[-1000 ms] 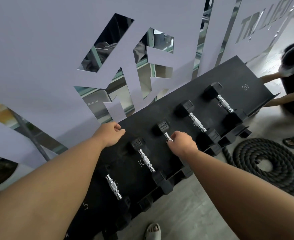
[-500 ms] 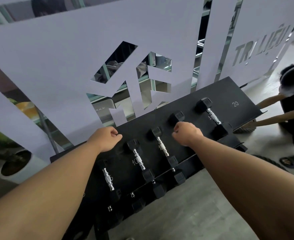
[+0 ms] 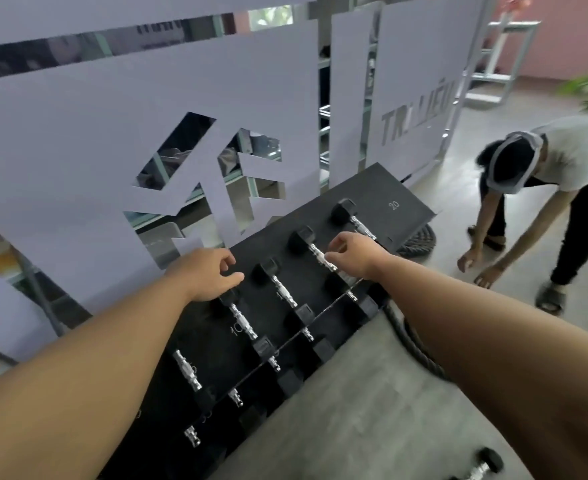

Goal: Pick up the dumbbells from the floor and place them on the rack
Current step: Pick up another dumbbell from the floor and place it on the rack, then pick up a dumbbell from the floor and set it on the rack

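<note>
A black slanted rack (image 3: 382,192) holds several black hex dumbbells with chrome handles, in an upper row and a lower row. My left hand (image 3: 205,273) hovers over the rack's back edge, fingers loosely apart and holding nothing, just above one dumbbell (image 3: 242,318). My right hand (image 3: 353,254) is held over another racked dumbbell (image 3: 315,252); its fingertips are at the chrome handle but not closed around it. One more dumbbell (image 3: 484,467) lies on the grey floor at the bottom right, partly cut off by the frame edge.
A white cut-out panel (image 3: 77,133) stands right behind the rack. A coiled black rope (image 3: 420,239) lies by the rack's right end, with a strand (image 3: 412,344) trailing along the floor. Another person (image 3: 562,168) bends down at the right, hands near the floor.
My right hand moved from one racked dumbbell to the one further right and went from a fist to loose fingers. My left hand's fingers spread. The view rose and pulled back.
</note>
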### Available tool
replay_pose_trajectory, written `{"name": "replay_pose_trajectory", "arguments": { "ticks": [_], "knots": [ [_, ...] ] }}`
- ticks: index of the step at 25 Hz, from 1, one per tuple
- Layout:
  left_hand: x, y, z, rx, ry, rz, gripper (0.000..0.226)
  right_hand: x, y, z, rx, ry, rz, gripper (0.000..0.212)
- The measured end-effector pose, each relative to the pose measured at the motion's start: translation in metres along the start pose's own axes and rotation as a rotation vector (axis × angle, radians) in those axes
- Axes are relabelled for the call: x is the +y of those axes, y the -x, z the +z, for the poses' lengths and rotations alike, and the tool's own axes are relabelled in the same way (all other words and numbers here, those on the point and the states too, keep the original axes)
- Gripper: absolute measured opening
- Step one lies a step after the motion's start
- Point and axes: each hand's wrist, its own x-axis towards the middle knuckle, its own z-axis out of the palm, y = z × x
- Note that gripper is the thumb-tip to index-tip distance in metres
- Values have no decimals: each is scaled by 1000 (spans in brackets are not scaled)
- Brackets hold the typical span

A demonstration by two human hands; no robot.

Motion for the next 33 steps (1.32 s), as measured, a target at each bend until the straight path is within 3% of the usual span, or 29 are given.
{"name": "replay_pose_trajectory", "arguments": {
  "ticks": [5,9,16,20,24,27,30,33],
  "knots": [
    [35,35,37,-77,62,191,39,38,88,20,80,-105,185,32],
    [80,67,78,-159,-109,402,45,88,170,69,195,-378,401,32],
    [226,104,127,-180,-220,814,50,184,300,127,451,-827,843,26],
    [326,104,166,-247,-288,975,52,233,330,98,547,-779,880,29],
    [422,98,224,-315,-450,1098,58,314,359,65,440,-575,972,44],
    [472,84,252,-349,-524,1150,59,375,373,60,432,-628,1102,17],
    [522,56,266,-339,-550,1182,61,420,377,58,431,-710,1199,17],
    [568,29,283,-384,-589,1185,70,458,372,65,434,-818,1263,35]
  ]
}}
